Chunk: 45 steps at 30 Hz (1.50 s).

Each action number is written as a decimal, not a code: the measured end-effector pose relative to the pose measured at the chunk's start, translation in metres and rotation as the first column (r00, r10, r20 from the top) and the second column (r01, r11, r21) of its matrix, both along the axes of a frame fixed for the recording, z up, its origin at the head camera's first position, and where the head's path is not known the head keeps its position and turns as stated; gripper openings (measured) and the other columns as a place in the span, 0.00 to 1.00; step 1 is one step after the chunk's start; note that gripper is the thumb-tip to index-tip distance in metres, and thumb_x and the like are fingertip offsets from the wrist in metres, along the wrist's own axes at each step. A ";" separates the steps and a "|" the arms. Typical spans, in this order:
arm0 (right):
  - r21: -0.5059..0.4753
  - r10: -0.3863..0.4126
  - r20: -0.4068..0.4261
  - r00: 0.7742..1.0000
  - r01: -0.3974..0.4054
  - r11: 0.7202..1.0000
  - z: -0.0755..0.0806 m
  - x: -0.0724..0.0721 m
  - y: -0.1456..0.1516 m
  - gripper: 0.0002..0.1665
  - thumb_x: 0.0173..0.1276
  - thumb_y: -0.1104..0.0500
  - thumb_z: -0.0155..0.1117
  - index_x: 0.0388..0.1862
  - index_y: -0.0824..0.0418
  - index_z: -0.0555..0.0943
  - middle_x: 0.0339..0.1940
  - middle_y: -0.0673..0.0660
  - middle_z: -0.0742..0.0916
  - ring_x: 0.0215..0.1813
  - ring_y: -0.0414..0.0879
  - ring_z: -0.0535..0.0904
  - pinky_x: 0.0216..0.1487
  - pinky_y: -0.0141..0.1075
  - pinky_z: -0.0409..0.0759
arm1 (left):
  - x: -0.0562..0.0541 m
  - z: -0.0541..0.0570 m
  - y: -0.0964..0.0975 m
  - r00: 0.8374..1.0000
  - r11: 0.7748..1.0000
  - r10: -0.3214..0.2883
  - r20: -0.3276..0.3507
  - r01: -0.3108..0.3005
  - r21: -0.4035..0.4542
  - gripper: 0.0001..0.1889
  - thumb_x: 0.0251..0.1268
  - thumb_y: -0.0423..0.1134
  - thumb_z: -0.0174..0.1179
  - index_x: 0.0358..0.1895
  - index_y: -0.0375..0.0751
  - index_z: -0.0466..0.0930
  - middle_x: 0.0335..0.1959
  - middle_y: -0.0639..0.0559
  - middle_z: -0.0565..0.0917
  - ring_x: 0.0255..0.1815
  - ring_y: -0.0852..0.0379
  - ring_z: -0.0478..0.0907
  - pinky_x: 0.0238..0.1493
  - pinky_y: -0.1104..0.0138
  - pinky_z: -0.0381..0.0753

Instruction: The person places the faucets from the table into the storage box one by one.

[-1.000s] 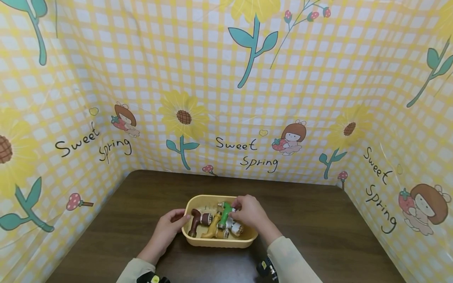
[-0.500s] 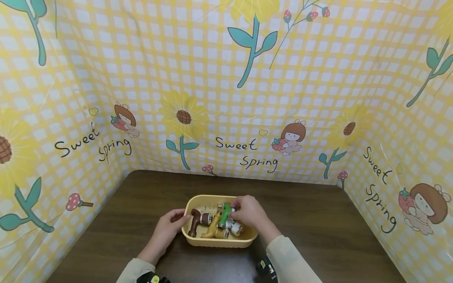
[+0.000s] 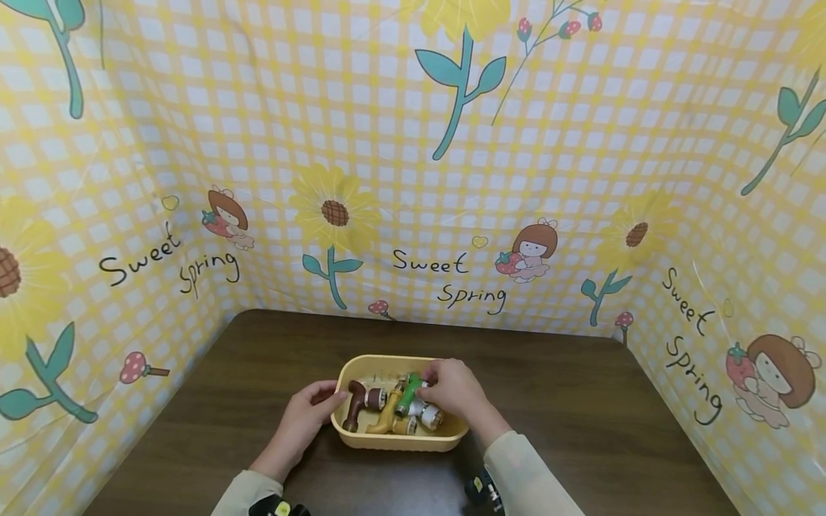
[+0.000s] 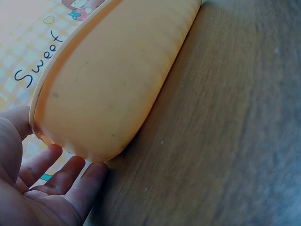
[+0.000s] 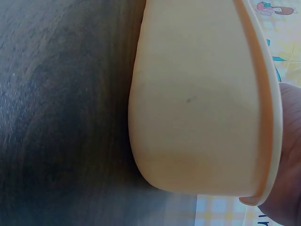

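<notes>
A yellow plastic tub (image 3: 400, 442) stands on the table, with several taps lying in it. My left hand (image 3: 305, 419) grips the tub's left end, thumb over the rim and fingers against the outer wall, as the left wrist view also shows. Inside, my right hand (image 3: 457, 390) pinches a green tap (image 3: 409, 395) between thumb and fingers. A brown tap (image 3: 355, 407) lies at the left, a yellow tap (image 3: 386, 417) in the middle and a white tap (image 3: 426, 413) at the right, partly under the green one. In the right wrist view the tub wall (image 5: 197, 108) hides most of that hand.
The dark wooden table (image 3: 561, 401) extends around the tub on all sides. A yellow checked cloth (image 3: 413, 186) with printed flowers rises along the back, left and right edges of the table.
The green tap has tilted a little, its upper end swinging slightly right, in my right hand. My left hand and the tub are almost still.
</notes>
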State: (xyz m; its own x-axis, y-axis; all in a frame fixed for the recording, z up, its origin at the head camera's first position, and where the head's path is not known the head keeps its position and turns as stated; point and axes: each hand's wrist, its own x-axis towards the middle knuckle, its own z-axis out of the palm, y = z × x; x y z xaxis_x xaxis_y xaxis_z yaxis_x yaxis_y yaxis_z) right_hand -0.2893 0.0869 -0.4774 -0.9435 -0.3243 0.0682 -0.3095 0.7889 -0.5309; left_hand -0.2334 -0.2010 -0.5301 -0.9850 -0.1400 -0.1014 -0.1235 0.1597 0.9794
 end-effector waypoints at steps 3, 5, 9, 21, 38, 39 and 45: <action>0.012 0.003 -0.005 1.000 -0.003 1.000 0.000 0.000 0.000 0.10 0.60 0.49 0.78 0.34 0.51 0.87 0.31 0.44 0.86 0.34 0.40 0.78 0.39 0.38 0.79 | 0.001 0.001 0.000 1.000 1.000 -0.004 -0.001 0.004 0.005 0.23 0.70 0.46 0.68 0.62 0.35 0.80 0.56 0.40 0.84 0.52 0.54 0.81 0.44 0.66 0.86; 0.021 0.002 -0.004 1.000 -0.002 1.000 0.000 0.000 0.000 0.10 0.60 0.48 0.78 0.33 0.51 0.87 0.31 0.44 0.86 0.33 0.39 0.78 0.39 0.38 0.79 | 0.001 0.001 0.000 1.000 1.000 -0.002 -0.002 0.002 0.004 0.23 0.70 0.46 0.68 0.62 0.35 0.80 0.56 0.40 0.84 0.52 0.54 0.81 0.44 0.66 0.86; 0.028 0.004 0.000 1.000 -0.004 1.000 0.001 -0.001 -0.001 0.10 0.60 0.48 0.77 0.33 0.51 0.87 0.32 0.44 0.86 0.33 0.39 0.78 0.39 0.38 0.79 | 0.000 0.001 0.000 1.000 1.000 0.001 -0.001 -0.001 0.002 0.23 0.69 0.46 0.68 0.61 0.36 0.80 0.55 0.41 0.84 0.52 0.54 0.82 0.44 0.66 0.86; 0.046 0.018 -0.010 1.000 -0.018 0.999 0.000 -0.001 -0.001 0.12 0.61 0.47 0.77 0.38 0.52 0.89 0.34 0.44 0.87 0.36 0.38 0.79 0.43 0.40 0.81 | 0.000 0.000 -0.002 1.000 1.000 -0.007 0.018 0.007 0.008 0.24 0.72 0.44 0.66 0.63 0.33 0.78 0.58 0.40 0.83 0.52 0.55 0.81 0.46 0.63 0.87; 0.057 0.031 -0.033 0.999 -0.029 0.998 -0.005 -0.001 -0.003 0.08 0.61 0.48 0.77 0.34 0.50 0.88 0.33 0.43 0.87 0.36 0.38 0.79 0.43 0.40 0.81 | 0.001 0.000 0.000 1.000 1.000 0.002 0.007 -0.002 0.004 0.24 0.71 0.44 0.67 0.62 0.34 0.79 0.55 0.41 0.84 0.51 0.55 0.81 0.44 0.66 0.86; 0.059 0.034 -0.036 0.999 -0.032 0.998 -0.005 -0.001 -0.003 0.08 0.61 0.48 0.77 0.34 0.50 0.88 0.33 0.43 0.87 0.36 0.38 0.79 0.43 0.40 0.81 | 0.001 0.000 0.000 1.000 1.000 0.003 0.005 -0.003 0.004 0.24 0.71 0.44 0.67 0.62 0.34 0.79 0.55 0.41 0.84 0.51 0.55 0.81 0.44 0.66 0.86; 0.063 0.041 -0.046 0.998 -0.038 0.997 -0.004 0.001 -0.003 0.08 0.62 0.49 0.77 0.35 0.51 0.88 0.31 0.42 0.86 0.37 0.38 0.78 0.43 0.40 0.80 | 0.001 0.001 0.001 1.000 1.000 -0.002 -0.005 0.002 -0.008 0.24 0.70 0.46 0.68 0.62 0.34 0.80 0.55 0.42 0.85 0.50 0.56 0.81 0.43 0.67 0.85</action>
